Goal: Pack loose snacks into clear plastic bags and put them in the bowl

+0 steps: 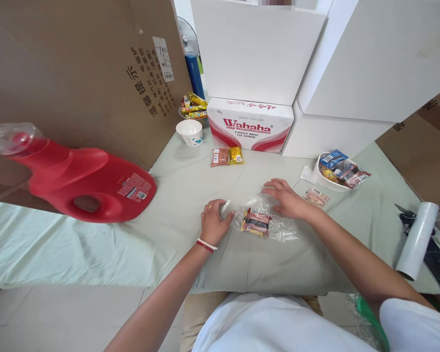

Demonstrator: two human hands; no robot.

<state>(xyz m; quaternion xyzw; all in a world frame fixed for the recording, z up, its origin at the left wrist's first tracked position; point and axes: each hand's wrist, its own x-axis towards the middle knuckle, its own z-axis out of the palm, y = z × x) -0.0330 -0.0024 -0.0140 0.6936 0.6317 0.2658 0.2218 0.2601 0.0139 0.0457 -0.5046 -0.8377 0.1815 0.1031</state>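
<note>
A sheet of clear plastic wrap lies crumpled on the cloth before me. On it rest small snack packets, dark red with yellow edges showing beneath. My left hand is at the wrap's left edge, fingers curled, with a bit of film raised between thumb and forefinger. Over the far right part of the wrap, my right hand has its fingers apart and its thumb close to the film. Just right of that hand lies a pale pink packet.
A red jug stands at left. Behind are a paper cup, a dish of yellow packets, two packets and a Wahaha box. At right are a white bowl of packets and a wrap roll.
</note>
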